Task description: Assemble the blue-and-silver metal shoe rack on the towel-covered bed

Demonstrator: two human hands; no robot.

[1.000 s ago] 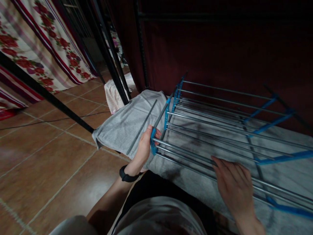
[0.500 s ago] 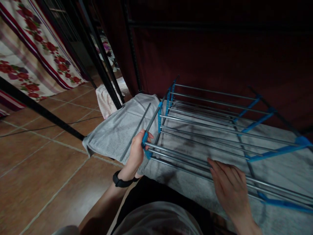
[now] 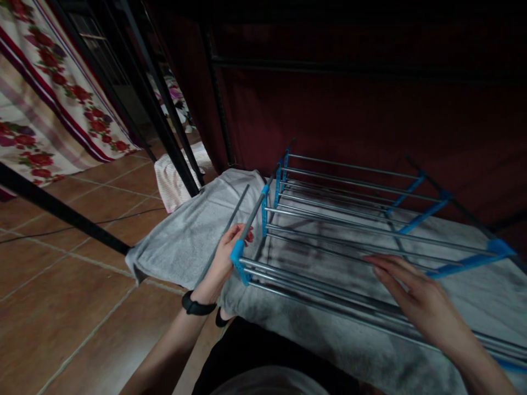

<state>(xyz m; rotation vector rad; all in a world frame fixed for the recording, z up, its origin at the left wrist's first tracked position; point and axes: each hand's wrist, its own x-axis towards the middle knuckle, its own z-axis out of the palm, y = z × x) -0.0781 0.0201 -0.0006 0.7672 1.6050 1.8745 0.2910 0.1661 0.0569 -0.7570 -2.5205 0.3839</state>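
Observation:
A shoe rack of thin metal rods [image 3: 349, 216] and blue plastic connectors lies on a grey cloth [image 3: 173, 236]. My left hand [image 3: 228, 249], with a black band on its wrist, has its fingers curled around the rack's left side tube, just above the near blue connector [image 3: 237, 258]. Over the front rods, my right hand [image 3: 415, 282] stretches its fingers out flat, with nothing held in them; whether its underside touches a rod I cannot tell. A loose grey tube [image 3: 234, 211] lies on the cloth left of the rack, partly behind my left hand.
Black metal posts [image 3: 164, 93] and a slanting black bar [image 3: 61, 211] stand at the left. A dark red cloth [image 3: 329, 109] hangs behind the rack. Further left are a flowered curtain [image 3: 69, 93], a pale striped cloth [image 3: 173, 184] and a cable on the tiled floor [image 3: 78, 296].
My right hand has left the front rods, reaching farther over the rack with straighter fingers. My left hand has shifted from the near connector up along the side tube. The view has tilted slightly.

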